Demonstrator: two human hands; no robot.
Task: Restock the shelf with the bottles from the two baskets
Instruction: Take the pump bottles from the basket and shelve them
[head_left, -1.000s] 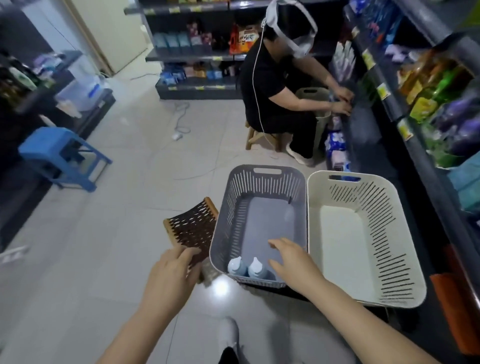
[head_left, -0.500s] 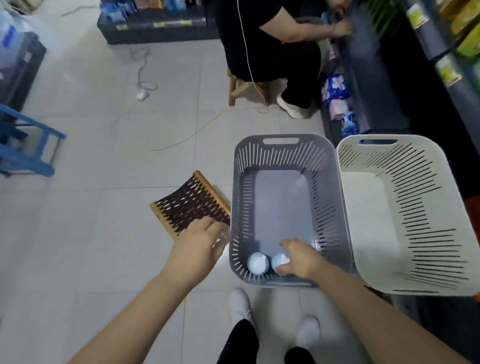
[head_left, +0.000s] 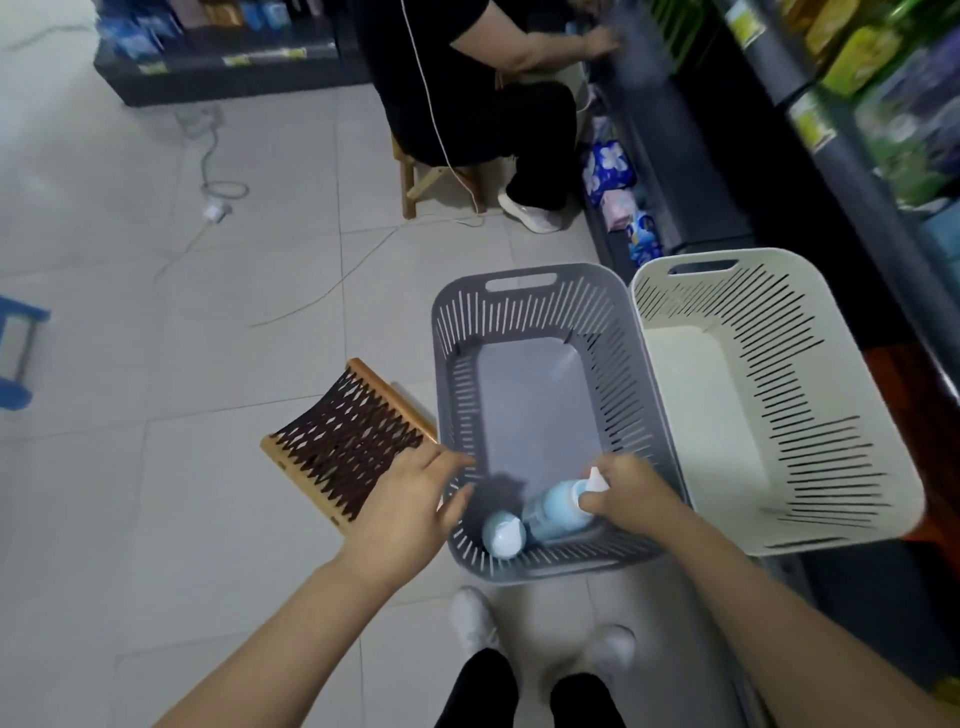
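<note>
Two pale blue bottles lie at the near end of the grey basket (head_left: 530, 291). My right hand (head_left: 631, 493) grips the neck of the tilted bottle (head_left: 556, 512), its white cap showing above my fingers. The other bottle (head_left: 503, 534) stands upright beside it, apart from both hands. My left hand (head_left: 410, 499) hovers at the basket's near left rim, fingers loosely curled and holding nothing. The white basket (head_left: 841, 415) to the right shows no bottles. The shelf (head_left: 810, 171) runs along the right side.
A small woven stool (head_left: 345, 441) stands left of the grey basket. Another person (head_left: 467, 83) sits on a wooden stool farther ahead, working at the lower shelf. A cable (head_left: 218, 187) trails over the tiled floor. My feet are just below the grey basket.
My right hand went down into the grey basket, took hold of one bottle and tipped it over. My left hand moved right to the basket's rim. The view tilted further down.
</note>
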